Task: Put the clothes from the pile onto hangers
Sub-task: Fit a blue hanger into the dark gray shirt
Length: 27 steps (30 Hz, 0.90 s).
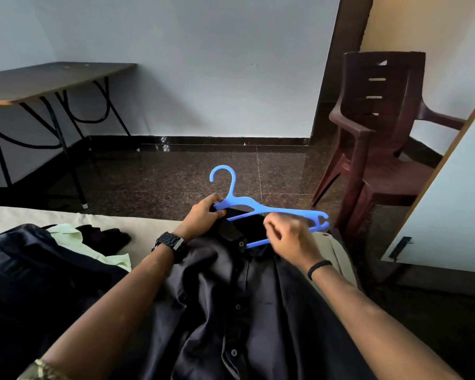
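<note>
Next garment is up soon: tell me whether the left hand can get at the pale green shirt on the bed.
Probably yes: the pale green shirt lies uncovered just left of the left hand, which must first release the black shirt's collar.

Smooth blue plastic hanger [261, 208], matt black cloth shirt [244, 311], glossy speckled stone floor [176, 174], moulded brown plastic chair [379, 127]

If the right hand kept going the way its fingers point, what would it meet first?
Probably the lower bar of the blue plastic hanger, then the black button-up shirt collar under it; the right hand sits right there, though depth is unclear.
</note>
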Available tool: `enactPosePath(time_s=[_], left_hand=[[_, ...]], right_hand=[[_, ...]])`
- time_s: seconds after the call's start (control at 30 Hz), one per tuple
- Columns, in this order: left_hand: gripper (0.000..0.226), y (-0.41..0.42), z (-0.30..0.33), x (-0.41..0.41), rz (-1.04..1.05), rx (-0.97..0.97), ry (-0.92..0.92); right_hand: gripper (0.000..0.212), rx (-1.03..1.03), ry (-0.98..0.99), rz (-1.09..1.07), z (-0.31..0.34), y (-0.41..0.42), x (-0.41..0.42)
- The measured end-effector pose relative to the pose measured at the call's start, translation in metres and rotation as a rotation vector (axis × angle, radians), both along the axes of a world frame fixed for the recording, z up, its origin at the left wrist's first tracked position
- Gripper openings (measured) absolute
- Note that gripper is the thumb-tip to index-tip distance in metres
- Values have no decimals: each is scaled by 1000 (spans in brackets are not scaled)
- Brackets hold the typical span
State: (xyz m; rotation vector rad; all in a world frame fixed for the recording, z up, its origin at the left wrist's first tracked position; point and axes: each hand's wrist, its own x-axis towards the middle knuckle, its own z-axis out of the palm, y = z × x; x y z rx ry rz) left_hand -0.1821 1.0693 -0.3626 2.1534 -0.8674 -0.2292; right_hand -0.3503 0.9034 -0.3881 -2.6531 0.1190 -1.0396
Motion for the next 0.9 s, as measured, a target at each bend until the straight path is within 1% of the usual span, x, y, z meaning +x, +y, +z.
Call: enactPosePath(time_s=[0.07,0.1,0.17,0.2,0.23,0.27,0.3,0.33,0.37,0.4,0.47,0.5,0.53,0.6,0.63,0.67,0.73,0.83,0.9], left_hand=[[13,-1,1,2,7,21,48],[10,-1,2,2,1,30,52],[12,-1,5,1,-9,48,30],[12,-1,6,0,-18,49,16],[11,0,7,-2,-28,50,3],[10,1,9,-3,-41,57,-16],[9,2,11,-3,-57,72,-37],[9,4,13,-2,-83,99,-61],[9,6,15,-1,-122,141,-95],[10,9,17,0,-169,191,-131],[7,14,22,1,-258,269,-163],[4,16,25,2,-292,296,-164],[2,17,28,2,-315,321,-163],[9,18,34,3,-337,354,-169],[14,18,37,4,-339,366,-175],[17,19,41,6,-342,376,-183],[17,20,50,10,-355,382,-177],[13,25,62,14,-373,388,-162],[11,27,69,13,-391,395,-162]], right_hand=[[10,-116,183,35,-15,7,-14],[18,-103,311,37,-22,8,-18],[39,1,608,-5,-34,6,-17],[45,40,703,-38,-39,2,-14],[47,90,724,-63,-41,2,-12],[44,164,697,-80,-40,2,-10],[35,233,652,-111,-37,3,-7],[23,273,623,-153,-32,3,-5],[20,294,619,-206,-28,-1,-3],[25,309,634,-262,-23,-5,-3],[34,414,670,-326,-17,-21,-4],[34,473,654,-353,-14,-30,-5],[30,509,636,-384,-11,-37,-7],[18,534,652,-366,-2,-46,-11],[20,559,675,-322,3,-48,-12],[25,600,685,-286,9,-51,-14],[30,700,633,-289,18,-60,-17],[25,831,485,-389,31,-74,-22],[21,840,418,-440,41,-79,-24]])
